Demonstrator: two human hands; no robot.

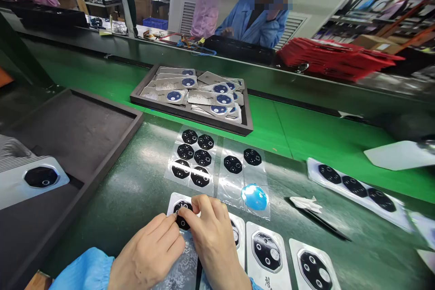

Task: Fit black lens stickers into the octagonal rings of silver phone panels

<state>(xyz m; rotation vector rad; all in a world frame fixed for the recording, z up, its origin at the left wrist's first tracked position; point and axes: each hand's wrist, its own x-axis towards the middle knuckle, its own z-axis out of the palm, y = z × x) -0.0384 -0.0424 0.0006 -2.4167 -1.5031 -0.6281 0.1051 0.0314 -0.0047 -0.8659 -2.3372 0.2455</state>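
Blk octagonal disc (183, 224): upper part of silver plate (174, 200), front of green bench, right at both hands' fingertips.
L hand (149, 249): fingers curled in, tips by disc's L edge; can't tell if anything's pinched.
R hand (214, 226): thumb + index close tog. over disc's upper R side, rest bent; can't tell if they've hold of anything.
Plate row (254, 274): 3 more, R of hands, each w/ blk disc; nearest partly hidden by R hand.
Six-disc sheet (212, 172): clear film, beyond hands.
Two-disc sheet (231, 190): just beside it, w/ shiny blue film pc (255, 197).
Slim blk tool (326, 224): R side, white tissue (307, 204) at far end.
White strip (313, 167): 3 blk discs, far R.
Dk tray (249, 118): far side, heaped w/ silver plates, blue discs.
L tray (131, 124): plate stack (15, 183) at its L.
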